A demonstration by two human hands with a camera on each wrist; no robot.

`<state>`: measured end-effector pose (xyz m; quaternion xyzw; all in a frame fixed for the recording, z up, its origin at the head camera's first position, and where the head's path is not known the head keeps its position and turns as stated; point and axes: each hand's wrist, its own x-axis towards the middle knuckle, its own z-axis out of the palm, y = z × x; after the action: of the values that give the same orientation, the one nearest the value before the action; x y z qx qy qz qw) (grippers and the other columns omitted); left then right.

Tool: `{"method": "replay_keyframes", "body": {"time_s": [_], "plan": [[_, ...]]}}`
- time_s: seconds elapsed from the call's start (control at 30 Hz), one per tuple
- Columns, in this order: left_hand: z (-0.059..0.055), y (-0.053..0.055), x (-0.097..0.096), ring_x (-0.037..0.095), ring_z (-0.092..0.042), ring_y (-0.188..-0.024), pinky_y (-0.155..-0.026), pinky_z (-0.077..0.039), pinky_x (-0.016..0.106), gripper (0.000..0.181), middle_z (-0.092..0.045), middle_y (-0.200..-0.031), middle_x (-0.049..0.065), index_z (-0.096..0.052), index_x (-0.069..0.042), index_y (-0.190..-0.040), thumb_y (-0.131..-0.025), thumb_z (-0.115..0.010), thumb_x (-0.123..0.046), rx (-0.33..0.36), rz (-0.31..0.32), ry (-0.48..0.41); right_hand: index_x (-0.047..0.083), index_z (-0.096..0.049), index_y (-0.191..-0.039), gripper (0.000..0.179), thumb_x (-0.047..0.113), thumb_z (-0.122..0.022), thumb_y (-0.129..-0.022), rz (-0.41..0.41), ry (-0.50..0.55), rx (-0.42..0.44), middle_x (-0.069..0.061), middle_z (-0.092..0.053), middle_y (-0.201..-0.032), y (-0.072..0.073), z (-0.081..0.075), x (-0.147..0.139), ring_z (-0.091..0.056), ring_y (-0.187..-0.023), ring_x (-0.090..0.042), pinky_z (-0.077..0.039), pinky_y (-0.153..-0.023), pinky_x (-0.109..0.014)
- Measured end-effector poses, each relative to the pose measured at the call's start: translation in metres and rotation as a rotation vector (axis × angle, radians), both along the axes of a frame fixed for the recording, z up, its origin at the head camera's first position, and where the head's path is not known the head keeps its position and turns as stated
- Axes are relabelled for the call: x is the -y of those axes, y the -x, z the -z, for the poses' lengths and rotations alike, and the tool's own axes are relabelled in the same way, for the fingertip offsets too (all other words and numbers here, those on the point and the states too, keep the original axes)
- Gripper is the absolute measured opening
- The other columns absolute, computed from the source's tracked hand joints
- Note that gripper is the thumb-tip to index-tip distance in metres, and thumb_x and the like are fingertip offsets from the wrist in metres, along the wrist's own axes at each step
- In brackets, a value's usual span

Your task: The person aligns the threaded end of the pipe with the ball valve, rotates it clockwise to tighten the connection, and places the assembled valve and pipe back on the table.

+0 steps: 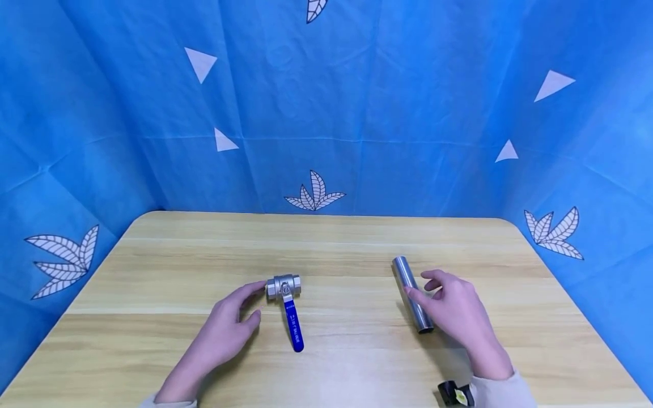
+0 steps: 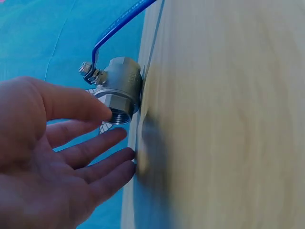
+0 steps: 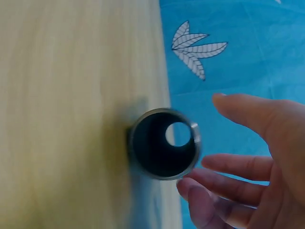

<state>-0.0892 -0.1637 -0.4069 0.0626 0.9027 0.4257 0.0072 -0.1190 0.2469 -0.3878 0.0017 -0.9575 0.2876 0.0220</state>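
Left grip [image 1: 228, 327] is parted beside the valve [image 1: 287, 290], right grip [image 1: 457, 309] parted near the tube [image 1: 405, 274].

Blue handle [image 1: 293, 326] — probably "BALL VALVE" — rest blurred.

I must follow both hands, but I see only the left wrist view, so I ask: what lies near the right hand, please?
Observer: A metal tube lies beside the right hand.
Operator: Is it solid or hollow?
Observer: Hollow; the right wrist view shows its bright far opening.
Operator: On the ball valve, my view cuts off the blue lever handle. Where does its free end point?
Observer: Toward the bottom of the head view, slightly right.
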Motion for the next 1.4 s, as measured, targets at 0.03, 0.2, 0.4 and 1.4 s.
{"method": "replay_keyframes", "body": {"time_s": [0.03,0.2,0.4,1.4], "plan": [[0.001,0.000,0.000,0.047,-0.056,-0.145,-0.122,-0.041,0.062,0.058,-0.058,-0.156,0.025,-0.054,-0.002,-0.154,-0.097,-0.068,0.000,0.013,-0.002,-0.006,0.000,-0.070,-0.133,0.066,0.051,-0.081,-0.094,-0.003,0.009,0.023,-0.016,-0.080,-0.112,0.002,0.002,-0.001,-0.077,-0.092,-0.023,-0.060,-0.068,-0.035],[0.004,0.006,-0.002,0.045,-0.055,-0.147,-0.124,-0.040,0.059,0.067,-0.057,-0.157,0.024,-0.051,-0.002,-0.156,-0.094,-0.078,-0.007,0.059,-0.028,-0.052,0.000,-0.069,-0.128,0.068,0.053,-0.086,-0.088,-0.018,0.031,0.135,-0.012,-0.077,-0.107,0.006,0.007,-0.004,-0.070,-0.085,-0.019,-0.057,-0.066,-0.032],[0.006,0.014,-0.008,0.044,-0.052,-0.149,-0.126,-0.038,0.057,0.075,-0.055,-0.159,0.024,-0.049,-0.002,-0.157,-0.091,-0.084,-0.012,0.092,-0.027,-0.061,0.004,-0.066,-0.115,0.062,0.048,-0.092,-0.081,-0.040,0.021,0.191,-0.003,-0.073,-0.092,0.004,0.009,-0.004,-0.062,-0.076,-0.016,-0.052,-0.065,-0.031],[0.007,0.021,-0.013,0.047,-0.053,-0.148,-0.124,-0.040,0.059,0.059,-0.059,-0.153,0.022,-0.053,-0.008,-0.156,-0.100,-0.073,-0.010,0.072,0.005,-0.066,0.008,-0.037,-0.163,0.104,0.040,-0.093,-0.082,-0.052,0.081,0.332,-0.003,-0.068,-0.065,-0.005,0.003,0.004,-0.064,-0.049,-0.017,-0.053,-0.055,-0.034]]}}
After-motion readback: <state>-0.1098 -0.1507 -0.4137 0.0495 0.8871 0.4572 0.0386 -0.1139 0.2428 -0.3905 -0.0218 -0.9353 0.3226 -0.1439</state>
